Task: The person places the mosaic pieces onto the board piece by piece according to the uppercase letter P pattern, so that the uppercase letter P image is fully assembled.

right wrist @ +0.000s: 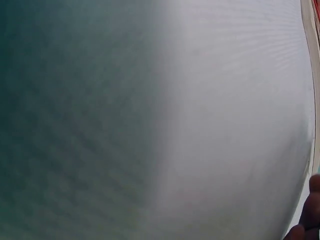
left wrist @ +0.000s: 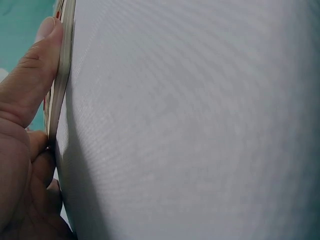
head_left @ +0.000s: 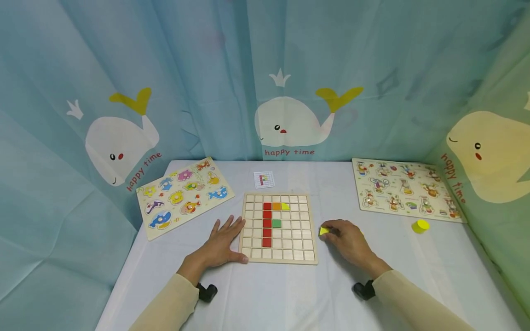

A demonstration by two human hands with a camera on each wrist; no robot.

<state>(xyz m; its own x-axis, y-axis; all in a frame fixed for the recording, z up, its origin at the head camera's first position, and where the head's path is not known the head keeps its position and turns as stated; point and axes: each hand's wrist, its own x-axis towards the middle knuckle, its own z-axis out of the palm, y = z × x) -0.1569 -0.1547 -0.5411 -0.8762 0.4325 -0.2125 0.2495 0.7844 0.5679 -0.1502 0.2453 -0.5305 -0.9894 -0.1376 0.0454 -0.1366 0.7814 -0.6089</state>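
A wooden grid board [head_left: 295, 258] lies on the white table. On it are a column of several red tiles [head_left: 267, 233], an orange tile [head_left: 276, 207], a yellow tile with one rounded corner [head_left: 285, 207] and a green tile [head_left: 276, 223]. My left hand [head_left: 217, 246], fingers spread, touches the board's left edge; in the left wrist view its thumb [left wrist: 37, 65] rests along the rim. Just right of the board, my right hand [head_left: 349, 241] pinches a small yellow tile [head_left: 324, 231], partly hidden by the fingers. Only a few fingertips [right wrist: 311, 212] show in the right wrist view.
A small printed pattern card [head_left: 264, 179] lies behind the board. A sea-animal peg puzzle [head_left: 182, 197] sits at left, another picture puzzle [head_left: 403, 186] at back right. Near that one stands a yellow cylinder [head_left: 420, 226]. Curtains with whales [head_left: 290, 122] enclose the table.
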